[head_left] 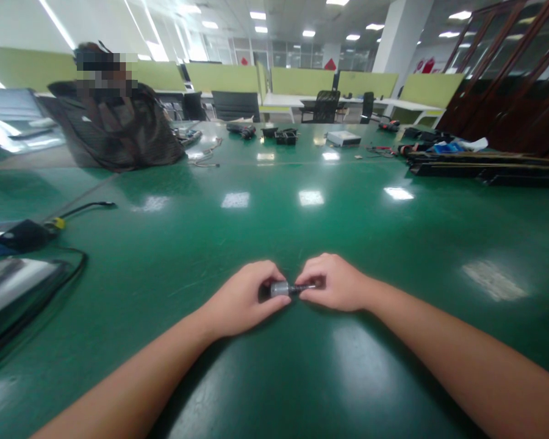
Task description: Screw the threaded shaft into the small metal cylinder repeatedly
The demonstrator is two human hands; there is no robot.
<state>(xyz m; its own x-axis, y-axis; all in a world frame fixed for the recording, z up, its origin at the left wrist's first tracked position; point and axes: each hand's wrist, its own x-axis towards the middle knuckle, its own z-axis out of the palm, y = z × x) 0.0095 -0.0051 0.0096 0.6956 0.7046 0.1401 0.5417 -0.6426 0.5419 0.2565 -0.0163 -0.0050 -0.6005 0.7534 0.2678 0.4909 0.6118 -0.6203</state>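
Observation:
Close to the green tabletop point(265, 225), my two hands meet around one small object. It is a short grey cylinder point(280, 289) with a narrow dark shaft that runs to the right and shows a thin metallic part. My left hand point(247, 299) is closed on the grey cylinder, thumb in front and fingers behind. The narrow end is pinched between the thumb and fingers of my right hand point(333, 283). Its exact kind is too small to make out. Part of it is hidden by my fingers.
At left lie a clear-topped case point(18, 286) and a black cable point(89, 206). Across the table a person point(119, 122) in dark clothes leans over. Far back are a white box point(343, 138) and black parts point(286, 136). Black panels point(485, 167) are stacked at right.

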